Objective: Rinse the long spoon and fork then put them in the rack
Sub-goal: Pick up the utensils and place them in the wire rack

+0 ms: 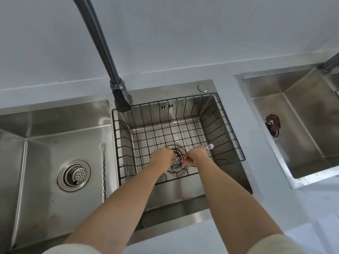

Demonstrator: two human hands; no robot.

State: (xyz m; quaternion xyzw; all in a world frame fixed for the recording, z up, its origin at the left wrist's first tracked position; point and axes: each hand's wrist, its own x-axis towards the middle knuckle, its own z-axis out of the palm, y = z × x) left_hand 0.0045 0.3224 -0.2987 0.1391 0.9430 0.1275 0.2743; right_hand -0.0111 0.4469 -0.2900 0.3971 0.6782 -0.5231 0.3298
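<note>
Both your hands are down inside the black wire rack (227,125) in the middle sink basin, over the drain strainer (176,163). Your right hand (197,155) is pinched around the long spoon (209,146) — its pale bowl pokes out beyond your knuckles. Your left hand (161,158) is curled shut close beside it; whether it grips the handle, I cannot tell. The long twisted-handle fork (103,167) lies in the left basin, along its right wall.
</note>
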